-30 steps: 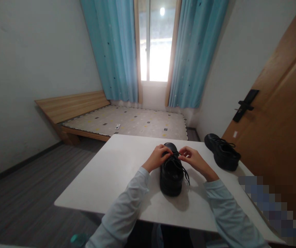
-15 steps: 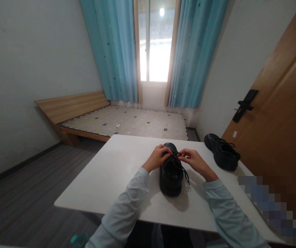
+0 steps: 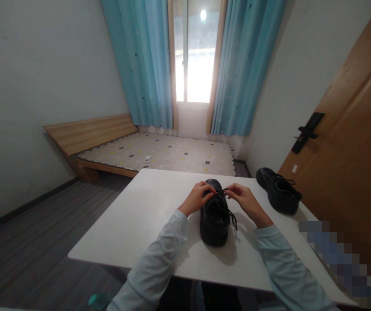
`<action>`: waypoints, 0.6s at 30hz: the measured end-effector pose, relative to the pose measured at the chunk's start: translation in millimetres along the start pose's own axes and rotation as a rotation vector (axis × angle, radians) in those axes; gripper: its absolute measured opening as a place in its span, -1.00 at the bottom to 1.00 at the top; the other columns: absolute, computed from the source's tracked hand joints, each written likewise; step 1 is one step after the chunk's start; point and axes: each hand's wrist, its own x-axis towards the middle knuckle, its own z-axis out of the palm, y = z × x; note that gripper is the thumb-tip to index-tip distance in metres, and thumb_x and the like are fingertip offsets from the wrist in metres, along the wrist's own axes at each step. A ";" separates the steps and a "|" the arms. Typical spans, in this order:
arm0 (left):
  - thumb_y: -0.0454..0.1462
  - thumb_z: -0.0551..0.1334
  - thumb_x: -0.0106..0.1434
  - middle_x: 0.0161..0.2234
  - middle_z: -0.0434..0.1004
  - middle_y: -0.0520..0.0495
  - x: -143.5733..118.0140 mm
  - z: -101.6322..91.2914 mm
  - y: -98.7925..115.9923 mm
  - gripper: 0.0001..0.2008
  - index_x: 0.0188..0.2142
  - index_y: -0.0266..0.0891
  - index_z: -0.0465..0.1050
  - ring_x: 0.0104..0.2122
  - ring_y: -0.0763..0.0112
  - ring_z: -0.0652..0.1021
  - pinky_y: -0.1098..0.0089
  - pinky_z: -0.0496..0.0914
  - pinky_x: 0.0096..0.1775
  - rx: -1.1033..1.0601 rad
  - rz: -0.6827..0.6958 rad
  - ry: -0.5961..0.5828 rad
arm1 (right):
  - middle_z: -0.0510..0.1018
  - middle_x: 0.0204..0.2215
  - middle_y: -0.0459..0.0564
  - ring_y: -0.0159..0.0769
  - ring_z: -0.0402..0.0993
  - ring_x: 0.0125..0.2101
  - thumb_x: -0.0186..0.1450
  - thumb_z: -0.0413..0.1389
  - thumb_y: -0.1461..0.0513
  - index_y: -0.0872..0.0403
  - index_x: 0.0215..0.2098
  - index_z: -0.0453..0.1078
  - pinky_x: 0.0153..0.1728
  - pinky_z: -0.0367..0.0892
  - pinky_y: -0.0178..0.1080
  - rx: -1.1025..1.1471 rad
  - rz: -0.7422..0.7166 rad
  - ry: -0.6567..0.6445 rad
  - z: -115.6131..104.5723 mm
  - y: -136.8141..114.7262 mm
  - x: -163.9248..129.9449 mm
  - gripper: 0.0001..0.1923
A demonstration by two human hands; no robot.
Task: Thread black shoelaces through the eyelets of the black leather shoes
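Note:
A black lace-up shoe (image 3: pixel 214 229) stands on the white table (image 3: pixel 140 220), toe pointing away from me and heel toward me. My left hand (image 3: pixel 198 198) lies along its left side, fingertips closed in a pinch on the lacing near the toe. On the other side, my right hand (image 3: pixel 242 198) pinches a stretch of black shoelace (image 3: pixel 233 218) between thumb and fingers, just off the shoe's right edge. Loose lace hangs down the right side. Fingers partly cover the upper lacing.
A second black shoe (image 3: pixel 280 192) rests at the table's right edge, near the wooden door (image 3: pixel 350 142). Behind the table is a bed (image 3: pixel 172 151) with a white remote-like object (image 3: pixel 147 159) on it. A teal item (image 3: pixel 99 301) is low at left.
My right hand has shifted slightly up and away from the shoe, with the lace between its fingers. My left hand and the shoe have stayed in place.

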 end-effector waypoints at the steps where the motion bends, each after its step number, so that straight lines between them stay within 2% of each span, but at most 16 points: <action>1: -0.33 0.19 0.20 -0.27 0.41 -0.08 -0.1 0.0 -0.1 -0.85 -0.27 -0.20 0.52 -0.18 0.33 0.43 0.25 0.29 0.00 0.000 0.000 0.000 | 0.53 -0.49 -0.03 -0.30 0.44 -0.45 0.03 0.26 0.01 0.11 -0.46 0.44 -0.39 0.40 -0.21 0.032 0.001 0.008 0.0 -1.3 -0.6 -0.67; 5: -0.34 0.19 0.19 -0.28 0.41 -0.08 -0.3 0.0 0.0 -0.84 -0.26 -0.20 0.52 -0.19 0.33 0.43 0.26 0.29 -0.01 -0.008 -0.003 -0.001 | 0.55 -0.30 0.03 -0.25 0.50 -0.31 0.10 0.22 0.02 0.11 -0.45 0.43 -0.22 0.43 -0.15 0.136 -0.011 0.019 1.7 -5.8 -3.6 -0.69; 9: -0.35 0.19 0.18 -0.29 0.41 -0.08 0.2 -0.2 0.8 -0.84 -0.27 -0.20 0.53 -0.20 0.33 0.43 0.27 0.30 -0.02 -0.006 -0.004 0.008 | 0.52 -0.23 0.02 -0.30 0.52 -0.33 0.12 0.22 0.06 0.10 -0.45 0.39 -0.17 0.44 -0.14 0.259 0.015 0.015 5.5 -6.8 -4.8 -0.73; 14: -0.35 0.19 0.18 -0.28 0.41 -0.08 0.5 -0.4 1.5 -0.85 -0.26 -0.21 0.52 -0.20 0.34 0.43 0.27 0.30 -0.01 -0.012 0.003 0.010 | 0.49 -0.19 0.02 -0.31 0.54 -0.37 0.11 0.23 0.05 0.10 -0.46 0.33 -0.23 0.46 -0.13 0.308 0.033 0.047 7.6 -5.7 -4.4 -0.71; 18: -0.35 0.19 0.19 -0.27 0.41 -0.08 0.0 -0.5 1.2 -0.85 -0.26 -0.22 0.52 -0.19 0.34 0.43 0.27 0.29 -0.01 -0.009 0.003 0.010 | 0.47 -0.20 0.00 -0.34 0.53 -0.43 0.11 0.22 0.04 0.10 -0.46 0.30 -0.37 0.48 -0.19 0.318 0.059 0.056 7.8 -5.7 -4.8 -0.69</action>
